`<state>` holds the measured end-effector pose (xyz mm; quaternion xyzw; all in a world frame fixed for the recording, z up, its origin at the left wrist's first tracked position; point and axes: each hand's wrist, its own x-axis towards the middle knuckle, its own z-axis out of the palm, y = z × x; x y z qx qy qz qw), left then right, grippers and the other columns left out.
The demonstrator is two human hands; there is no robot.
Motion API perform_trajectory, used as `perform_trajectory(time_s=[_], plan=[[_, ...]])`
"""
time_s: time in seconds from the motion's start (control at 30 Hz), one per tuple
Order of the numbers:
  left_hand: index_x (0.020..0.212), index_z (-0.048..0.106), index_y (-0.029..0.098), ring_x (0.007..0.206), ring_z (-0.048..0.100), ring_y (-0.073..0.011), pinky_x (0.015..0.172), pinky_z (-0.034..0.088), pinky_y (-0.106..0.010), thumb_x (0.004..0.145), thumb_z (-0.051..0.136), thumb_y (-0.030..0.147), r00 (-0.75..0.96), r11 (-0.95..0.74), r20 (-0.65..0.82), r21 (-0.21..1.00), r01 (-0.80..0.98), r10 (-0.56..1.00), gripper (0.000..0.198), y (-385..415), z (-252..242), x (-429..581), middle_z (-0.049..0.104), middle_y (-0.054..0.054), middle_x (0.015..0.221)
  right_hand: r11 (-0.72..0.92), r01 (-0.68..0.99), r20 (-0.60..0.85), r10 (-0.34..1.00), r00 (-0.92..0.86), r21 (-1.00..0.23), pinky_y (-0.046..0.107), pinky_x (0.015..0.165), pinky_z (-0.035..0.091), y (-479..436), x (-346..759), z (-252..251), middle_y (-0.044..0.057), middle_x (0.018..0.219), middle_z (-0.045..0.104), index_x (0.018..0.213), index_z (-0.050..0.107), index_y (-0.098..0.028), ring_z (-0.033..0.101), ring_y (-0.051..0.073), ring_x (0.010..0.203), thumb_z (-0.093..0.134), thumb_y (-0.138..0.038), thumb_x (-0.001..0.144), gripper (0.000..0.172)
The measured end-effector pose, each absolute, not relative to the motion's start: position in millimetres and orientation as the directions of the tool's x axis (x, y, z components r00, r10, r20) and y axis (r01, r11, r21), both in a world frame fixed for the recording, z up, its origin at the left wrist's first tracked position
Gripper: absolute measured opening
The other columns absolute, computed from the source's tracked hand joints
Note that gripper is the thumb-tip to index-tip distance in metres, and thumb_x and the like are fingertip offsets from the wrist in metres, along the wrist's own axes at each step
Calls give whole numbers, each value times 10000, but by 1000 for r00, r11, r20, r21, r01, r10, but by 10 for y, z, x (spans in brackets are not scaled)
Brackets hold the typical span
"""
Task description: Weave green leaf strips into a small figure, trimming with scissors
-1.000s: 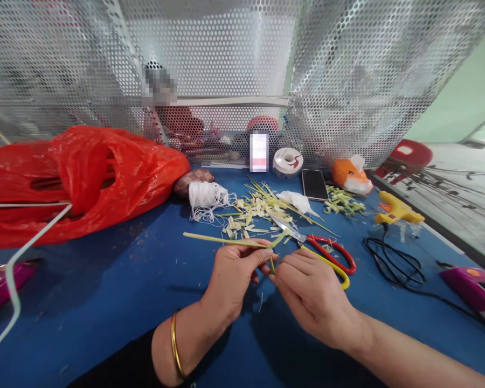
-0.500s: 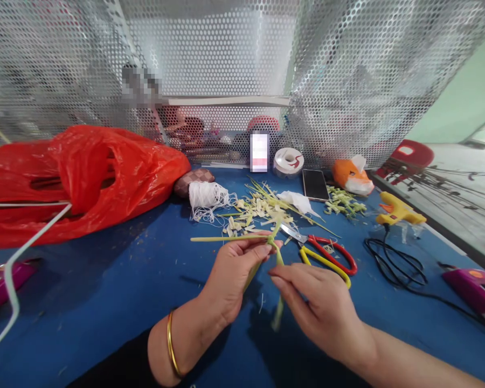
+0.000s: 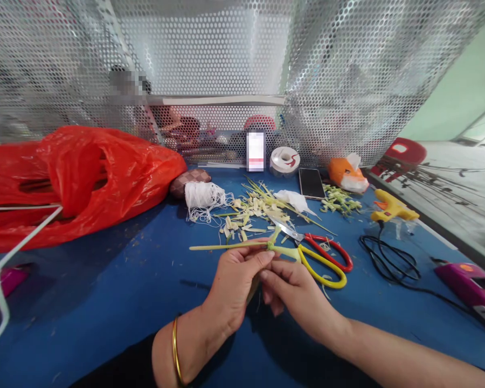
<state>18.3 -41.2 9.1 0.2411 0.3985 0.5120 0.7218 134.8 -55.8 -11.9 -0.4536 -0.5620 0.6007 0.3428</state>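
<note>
Between the thumb and fingers of my left hand [image 3: 237, 269] is a knotted pale green leaf strip [image 3: 270, 245]. One thin stalk-like end points left, a short end sticks up, and a wider end reaches right toward the scissors. My right hand [image 3: 291, 283] is closed just below the knot, its fingertips against my left fingers; whatever it pinches there is hidden. Scissors [image 3: 323, 258] with one red and one yellow handle lie just beyond my right hand, blades partly apart. Behind the knot spreads a pile of cut leaf scraps [image 3: 256, 207].
Left stand a red plastic bag [image 3: 117, 188] and a white string spool [image 3: 202, 195]. A ribbon roll [image 3: 285, 160], a phone [image 3: 311, 183] and an orange tissue pack [image 3: 347, 173] line the back. Right are a yellow glue gun [image 3: 394, 207], its black cord and a purple device [image 3: 469, 291].
My right hand has moved left and up against my left fingers. The wide strip end that hung downward in its pinch now points right. The view has shifted slightly.
</note>
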Motion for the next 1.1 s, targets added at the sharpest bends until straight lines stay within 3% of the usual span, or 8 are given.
perform_trajectory(time_s=[0.1, 0.3, 0.57, 0.67, 0.77, 0.87, 1.0, 1.1], plan=[[883, 713, 130, 492, 610, -130, 419, 463, -205, 619, 787, 155, 168, 382, -349, 749, -542, 922, 275, -430, 80, 196, 708, -45, 701, -57, 134, -97, 944, -315, -989, 198, 422, 374, -548, 1371, -136, -31, 531, 494, 618, 484, -186, 462, 77, 415, 470, -379, 888, 332], [807, 742, 124, 501, 614, -134, 480, 491, -219, 588, 791, 149, 128, 357, -341, 782, -511, 931, 226, -425, 107, 189, 702, -41, 629, 312, 341, 173, 908, -380, -887, 224, 512, 392, -569, 1475, -101, -28, 543, 497, 630, 464, -201, 484, 104, 499, 459, -219, 905, 276], [808, 741, 129, 616, 660, -154, 591, 508, -225, 600, 791, 150, 138, 367, -345, 792, -489, 928, 216, -427, 118, 173, 724, -50, 660, 422, 407, 235, 869, -435, -810, 227, 511, 383, -588, 1459, -97, -29, 541, 524, 673, 461, -206, 473, 98, 464, 430, -191, 930, 260], [837, 726, 127, 618, 664, -139, 627, 507, -223, 632, 776, 150, 124, 353, -335, 813, -463, 934, 213, -383, 146, 144, 729, -45, 687, 520, 468, 298, 832, -468, -715, 235, 517, 383, -651, 1517, -27, -2, 607, 588, 729, 525, -199, 524, 115, 514, 456, -194, 929, 212], [844, 705, 134, 584, 654, -116, 627, 495, -214, 627, 775, 147, 97, 332, -323, 832, -444, 941, 228, -358, 173, 117, 729, -33, 716, 638, 494, 492, 770, -406, -590, 249, 586, 415, -648, 1658, 104, 21, 713, 655, 865, 608, -196, 593, 140, 615, 532, -208, 904, 86], [848, 687, 137, 511, 615, -98, 553, 463, -202, 630, 767, 160, 159, 355, -317, 842, -407, 935, 233, -380, 170, 110, 704, -17, 669, 509, 524, 509, 846, -159, -683, 264, 616, 418, -510, 1792, 201, 32, 730, 641, 808, 631, -194, 579, 153, 656, 536, -277, 910, 162], [845, 682, 136, 457, 568, -89, 421, 364, -185, 666, 724, 212, 307, 385, -284, 855, -349, 908, 199, -437, 129, 115, 672, -14, 656, 88, 239, 58, 990, -128, -967, 287, 636, 443, -335, 1791, 181, 51, 734, 630, 782, 662, -164, 586, 188, 715, 549, -483, 876, 351], [836, 676, 138, 448, 546, -78, 395, 319, -179, 709, 712, 304, 350, 394, -291, 878, -272, 890, 213, -459, 98, 115, 661, -15, 673, -173, -60, -158, 967, -199, -983, 292, 619, 467, -343, 1711, 124, 46, 735, 647, 839, 679, -154, 592, 180, 673, 643, -512, 803, 361]])
